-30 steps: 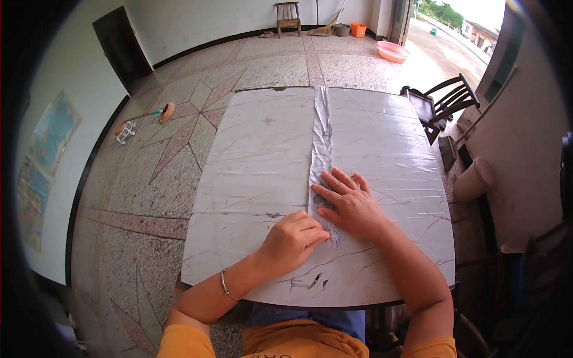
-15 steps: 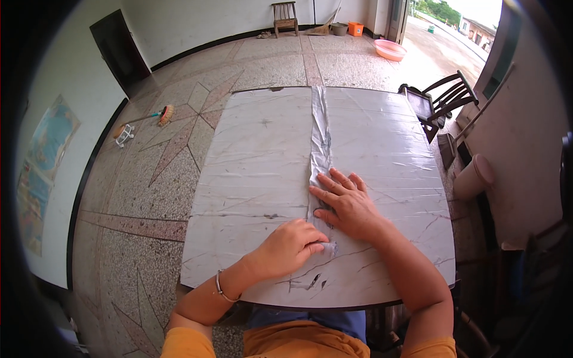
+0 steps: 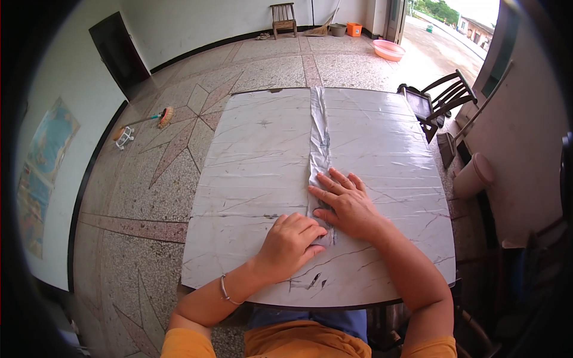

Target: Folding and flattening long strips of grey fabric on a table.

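A wrinkled silver strip of tape runs down the middle of the pale, marble-patterned table. My right hand lies spread over the strip, fingertips pressing on it and on the tabletop beside it. Just nearer to me, my left hand has its fingers curled round the strip's near end. A greyish bit of that end shows between thumb and forefinger; the rest is covered by the fingers. On the bare tabletop below the left hand there are dark worn marks.
Beyond the table's right corner stands a dark wooden chair. A pale bin and a long-handled dustpan are by the right wall. On the floor at left lies a mop. A pink basin sits near the doorway.
My left hand has shifted slightly up the strip, and its thumb and forefinger have spread a little around the tape's end. The right hand stays in place.
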`<state>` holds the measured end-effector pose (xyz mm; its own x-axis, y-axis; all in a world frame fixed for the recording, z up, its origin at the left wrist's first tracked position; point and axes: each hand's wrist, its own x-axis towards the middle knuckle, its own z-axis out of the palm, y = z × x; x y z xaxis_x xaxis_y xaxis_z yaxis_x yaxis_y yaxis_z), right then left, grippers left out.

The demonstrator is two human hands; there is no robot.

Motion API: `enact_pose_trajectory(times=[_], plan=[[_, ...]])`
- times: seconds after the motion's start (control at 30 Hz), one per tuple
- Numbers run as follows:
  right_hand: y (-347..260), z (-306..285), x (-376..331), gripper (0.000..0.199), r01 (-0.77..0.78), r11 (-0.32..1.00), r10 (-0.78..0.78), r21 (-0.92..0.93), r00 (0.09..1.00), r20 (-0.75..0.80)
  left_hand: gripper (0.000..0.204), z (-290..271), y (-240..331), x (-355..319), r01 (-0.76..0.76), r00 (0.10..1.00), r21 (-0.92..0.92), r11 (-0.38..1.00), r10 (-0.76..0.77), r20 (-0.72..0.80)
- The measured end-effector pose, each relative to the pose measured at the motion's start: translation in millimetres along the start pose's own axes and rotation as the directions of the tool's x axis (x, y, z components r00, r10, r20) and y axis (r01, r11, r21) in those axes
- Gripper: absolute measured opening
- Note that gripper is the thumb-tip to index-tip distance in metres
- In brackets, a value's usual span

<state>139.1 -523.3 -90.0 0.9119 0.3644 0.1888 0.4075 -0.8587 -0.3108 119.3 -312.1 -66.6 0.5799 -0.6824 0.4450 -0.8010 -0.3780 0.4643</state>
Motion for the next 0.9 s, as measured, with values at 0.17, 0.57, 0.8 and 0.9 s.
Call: enact_pose_trajectory(times=[0.17,0.57,0.8,0.9], plan=[[0.4,-0.8,-1.0,0.053,0.007,1.000,-0.007,0.019,1.000,-0.014,0.020,-2.3,-4.0,2.7,0.008,0.996,0.000,1.000,-0.008,0.084],[3.7,0.7,2.6,0.051,0.023,1.000,-0.023,0.006,0.999,0.022,0.010,-5.0,-1.3,5.4,0.167,0.986,-0.140,0.976,-0.168,0.003],[0.6,-0.8,1.4,0.053,0.015,1.000,-0.015,-0.002,0.999,0.043,0.023,-5.1,-1.5,-3.1,-0.038,0.997,-0.060,0.997,0.041,0.059],[0.3,0.2,0.4,0.053,0.012,1.000,-0.012,0.000,0.999,0.047,0.024,-3.6,0.6,-1.4,-0.032,0.995,-0.011,0.999,0.032,0.089]])
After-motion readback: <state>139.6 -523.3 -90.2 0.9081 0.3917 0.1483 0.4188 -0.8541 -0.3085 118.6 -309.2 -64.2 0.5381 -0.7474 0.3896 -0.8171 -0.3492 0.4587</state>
